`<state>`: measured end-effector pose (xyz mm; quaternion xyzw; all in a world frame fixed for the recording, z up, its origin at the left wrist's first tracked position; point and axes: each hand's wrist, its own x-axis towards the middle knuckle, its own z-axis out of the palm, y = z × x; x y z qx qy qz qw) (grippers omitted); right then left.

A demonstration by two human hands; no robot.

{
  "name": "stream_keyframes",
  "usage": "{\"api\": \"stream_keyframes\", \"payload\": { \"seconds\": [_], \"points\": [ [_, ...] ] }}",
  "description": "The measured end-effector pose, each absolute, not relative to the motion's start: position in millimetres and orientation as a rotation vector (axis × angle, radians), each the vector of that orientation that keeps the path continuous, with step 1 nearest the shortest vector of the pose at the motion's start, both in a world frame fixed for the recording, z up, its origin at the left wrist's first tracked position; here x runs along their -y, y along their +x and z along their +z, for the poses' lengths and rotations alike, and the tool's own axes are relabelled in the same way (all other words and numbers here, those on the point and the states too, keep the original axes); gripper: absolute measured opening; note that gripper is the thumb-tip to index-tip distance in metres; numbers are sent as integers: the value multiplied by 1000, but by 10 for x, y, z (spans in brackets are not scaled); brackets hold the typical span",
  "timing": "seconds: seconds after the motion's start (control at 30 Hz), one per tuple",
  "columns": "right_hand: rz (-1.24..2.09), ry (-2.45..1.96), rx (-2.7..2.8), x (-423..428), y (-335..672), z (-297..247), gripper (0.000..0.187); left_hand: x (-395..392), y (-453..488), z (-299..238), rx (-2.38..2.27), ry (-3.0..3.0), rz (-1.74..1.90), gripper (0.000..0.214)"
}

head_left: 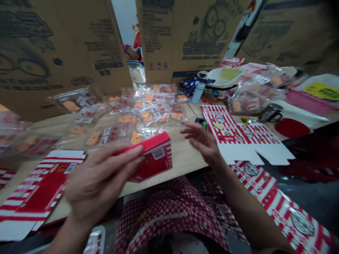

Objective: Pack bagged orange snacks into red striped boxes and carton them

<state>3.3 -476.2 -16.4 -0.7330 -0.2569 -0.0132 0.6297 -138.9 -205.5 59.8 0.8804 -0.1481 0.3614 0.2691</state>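
Note:
My left hand point(97, 180) grips a small red carton point(153, 160) by its left end, fingers across the top and front. The carton is held tilted above the front of the table, with a barcode label on the side facing me. To its right, my right hand point(202, 143) hovers with fingers apart, touching nothing. Beyond both hands lie several clear plastic packets point(155, 113) with orange shapes and red pieces inside. Beside my right hand lies a flat red-and-white striped carton blank point(222, 123) with white flaps.
Another striped carton blank point(47, 187) lies at the left front. Tall brown cardboard boxes point(182, 35) wall off the back. A light blue bottle point(198, 92), a white basin point(225, 76) and a dark mug point(271, 112) stand to the right. More striped sheets point(280, 204) hang below the table edge.

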Motion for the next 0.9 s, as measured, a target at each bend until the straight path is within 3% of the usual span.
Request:
{"api": "stream_keyframes", "payload": {
  "seconds": [0.1, 0.2, 0.47, 0.67, 0.9],
  "points": [
    [-45, -1944, -187, 5152, 463, -292, 35, 1933, -1251, 576, 411, 2333, 1108, 32],
    [91, -1966, -436, 5376, 765, -549, 16, 1883, -1062, 251, 521, 2292, 1075, 24],
    [275, -1641, -435, 5374, 754, -701, 5, 1961, -1029, -20, 484, 2282, 1029, 23],
    [156, -1527, -390, 5353, 609, -857, 8, 1967, -972, 9, 482, 2265, 1003, 24],
    [-75, -1718, -410, 5206, 338, -1090, 19, 2022, -938, 48, 455, 2309, 998, 14]
  ]
}}
